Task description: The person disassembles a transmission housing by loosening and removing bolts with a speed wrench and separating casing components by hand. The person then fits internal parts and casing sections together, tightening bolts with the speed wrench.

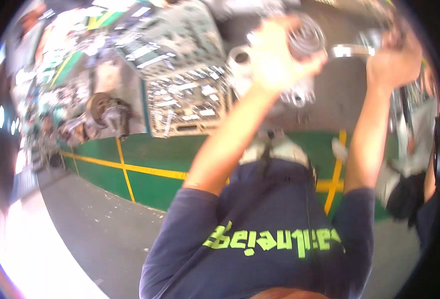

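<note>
My left hand (275, 57) is curled around a round metal part (307, 37) with ringed edges, thumb on its near side. Pale metal housing pieces (240, 57) lie beside and under that hand. At the upper right, my right hand (394, 62) is closed in a fist. A shiny metal shaft (352, 51) sticks out of it to the left, toward the round part but apart from it. Motion blur hides what kind of tool it is. Both forearms reach forward over the grey bench top (337, 89).
An open tool case (187, 104) full of sockets and bits stands left of my left hand, lid (175, 40) raised behind. Brown metal parts (112, 117) lie farther left. Yellow lines (152, 172) cross the green floor. Another person's dark sleeve (427, 219) shows at the right edge.
</note>
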A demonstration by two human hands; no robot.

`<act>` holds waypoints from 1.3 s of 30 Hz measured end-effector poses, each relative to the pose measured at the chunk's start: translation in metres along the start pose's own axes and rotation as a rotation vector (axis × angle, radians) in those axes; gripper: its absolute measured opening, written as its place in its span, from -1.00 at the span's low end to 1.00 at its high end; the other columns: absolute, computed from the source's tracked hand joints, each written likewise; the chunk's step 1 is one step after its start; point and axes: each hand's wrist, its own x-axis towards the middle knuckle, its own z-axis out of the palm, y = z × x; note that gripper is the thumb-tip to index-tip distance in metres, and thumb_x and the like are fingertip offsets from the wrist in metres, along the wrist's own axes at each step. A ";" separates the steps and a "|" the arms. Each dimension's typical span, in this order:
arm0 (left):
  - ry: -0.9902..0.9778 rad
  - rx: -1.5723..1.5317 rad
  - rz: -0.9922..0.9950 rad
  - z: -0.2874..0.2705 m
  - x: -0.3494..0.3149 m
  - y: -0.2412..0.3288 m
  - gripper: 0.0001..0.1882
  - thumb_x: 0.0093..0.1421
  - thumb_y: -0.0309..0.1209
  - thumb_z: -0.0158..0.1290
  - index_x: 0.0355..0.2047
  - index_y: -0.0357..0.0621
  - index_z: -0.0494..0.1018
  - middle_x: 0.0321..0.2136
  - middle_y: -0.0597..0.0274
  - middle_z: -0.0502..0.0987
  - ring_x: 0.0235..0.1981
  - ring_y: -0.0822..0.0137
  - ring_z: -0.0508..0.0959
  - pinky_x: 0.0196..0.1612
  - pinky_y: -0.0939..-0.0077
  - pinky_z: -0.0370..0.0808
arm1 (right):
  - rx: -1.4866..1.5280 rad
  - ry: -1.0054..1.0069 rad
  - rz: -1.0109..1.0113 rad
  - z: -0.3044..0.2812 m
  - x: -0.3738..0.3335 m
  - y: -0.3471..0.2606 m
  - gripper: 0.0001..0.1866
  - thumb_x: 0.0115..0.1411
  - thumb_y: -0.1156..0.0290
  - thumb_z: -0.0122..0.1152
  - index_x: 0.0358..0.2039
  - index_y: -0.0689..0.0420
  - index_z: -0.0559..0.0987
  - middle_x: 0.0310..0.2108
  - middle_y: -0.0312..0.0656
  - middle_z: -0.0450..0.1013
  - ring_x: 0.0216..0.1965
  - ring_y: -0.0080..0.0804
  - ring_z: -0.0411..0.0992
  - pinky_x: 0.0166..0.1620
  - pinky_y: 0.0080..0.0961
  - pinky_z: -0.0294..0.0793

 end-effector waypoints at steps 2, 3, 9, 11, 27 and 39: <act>0.004 -0.057 0.041 0.014 -0.002 0.002 -0.25 -0.28 -0.12 0.45 -0.10 -0.19 0.43 -0.17 -0.02 0.52 -0.12 -0.05 0.53 0.01 0.18 0.47 | 1.074 0.378 0.416 0.018 -0.004 -0.036 -0.67 0.13 0.50 0.29 -0.09 0.29 0.49 -0.28 -0.23 0.45 -0.27 -0.48 0.39 -0.18 -0.48 0.44; -0.006 -0.017 0.042 0.000 -0.005 -0.007 -0.25 -0.27 -0.15 0.45 -0.10 -0.22 0.39 -0.19 -0.04 0.51 -0.10 -0.06 0.53 0.02 0.15 0.46 | 1.262 0.352 0.446 0.033 -0.008 -0.053 -0.59 0.06 0.59 0.33 -0.06 0.26 0.45 -0.22 -0.23 0.40 -0.21 -0.48 0.36 -0.13 -0.49 0.41; 0.007 0.006 -0.078 -0.006 -0.008 0.009 -0.24 -0.28 -0.18 0.46 -0.08 -0.17 0.37 -0.17 0.02 0.49 -0.13 0.01 0.55 -0.02 0.22 0.49 | 1.980 -0.063 0.938 -0.007 0.025 -0.065 -0.59 0.40 0.00 0.05 -0.43 0.04 0.29 -0.36 -0.24 0.38 -0.25 -0.40 0.34 -0.02 -0.43 0.29; 0.029 0.007 -0.057 -0.005 -0.005 0.011 -0.23 -0.28 -0.17 0.46 -0.08 -0.16 0.37 -0.16 0.01 0.50 -0.13 0.00 0.56 -0.01 0.21 0.50 | 2.442 -0.427 0.847 -0.033 0.037 -0.067 -0.44 0.40 -0.21 -0.22 -0.47 0.04 0.26 -0.44 -0.20 0.30 -0.33 -0.35 0.28 -0.07 -0.39 0.26; 0.011 0.011 -0.082 -0.007 -0.006 0.018 -0.27 -0.15 -0.13 0.40 -0.02 -0.16 0.37 -0.09 0.02 0.50 -0.04 -0.02 0.54 0.05 0.20 0.49 | 0.508 -0.056 0.011 -0.017 0.027 0.020 -0.65 0.36 0.20 0.12 0.04 0.10 0.59 -0.38 -0.19 0.54 -0.40 -0.27 0.49 -0.27 -0.36 0.45; -0.006 -0.023 -0.122 -0.006 -0.008 0.024 -0.22 -0.17 -0.14 0.40 0.04 -0.19 0.37 -0.07 0.00 0.51 -0.02 0.03 0.54 0.08 0.25 0.47 | 1.823 -0.032 0.868 0.015 0.039 -0.072 -0.61 0.44 0.04 -0.02 -0.24 0.15 0.46 -0.27 -0.12 0.48 -0.15 -0.39 0.41 0.05 -0.41 0.31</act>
